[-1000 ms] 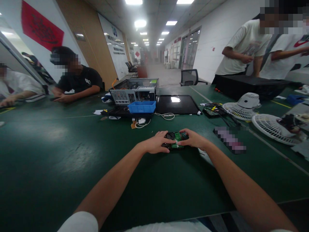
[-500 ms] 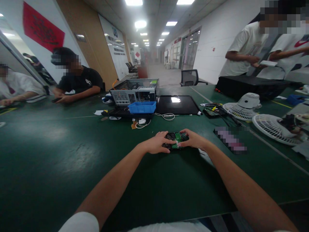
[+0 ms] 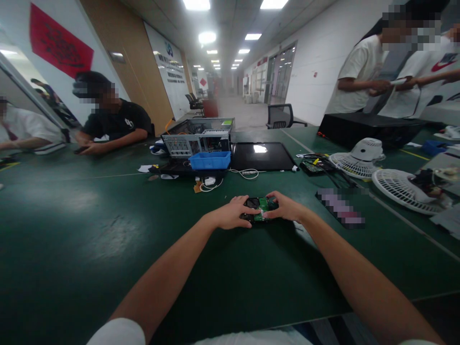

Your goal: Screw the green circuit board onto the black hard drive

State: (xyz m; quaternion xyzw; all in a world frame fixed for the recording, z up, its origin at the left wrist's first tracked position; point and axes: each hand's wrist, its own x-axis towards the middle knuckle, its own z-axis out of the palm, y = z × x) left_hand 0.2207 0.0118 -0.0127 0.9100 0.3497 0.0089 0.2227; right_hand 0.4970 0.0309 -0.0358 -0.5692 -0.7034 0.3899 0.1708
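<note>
opened device [image 3: 253, 203]: black housing with bare circuitry, lying on the dark green table [image 3: 233, 278]; nearer the wearer than the blue tray [image 3: 210, 162] and to its right.
green circuit board [image 3: 265, 204]: on the device, toward its right half, partly covered by fingers.
left hand [image 3: 230, 213]: grasping the device's left side; thumb at the near edge, one finger stretched across toward the board, the others at the far edge.
right hand [image 3: 288, 207]: grasping the device's right side; fingertips at the far edge, thumb laid on the board.
pale slip [image 3: 298, 225]: beneath the right wrist, right of the tray and nearer the wearer; details indistinct.
phone-like slab [image 3: 339, 208]: well to the right of the tray and nearer the wearer; its face is pixelated.
computer case [image 3: 196, 143]: open-sided, just behind the tray.
black flat panel [image 3: 273, 160]: lying just right of the tray, reflecting a ceiling light.
white cable [image 3: 249, 174]: looped on the table, right of the tray.
white fans [image 3: 366, 155]: two, far right of the tray, one partly dismantled.
person in black shirt [image 3: 125, 120]: seated left of the tray, beyond the table's near half.
</note>
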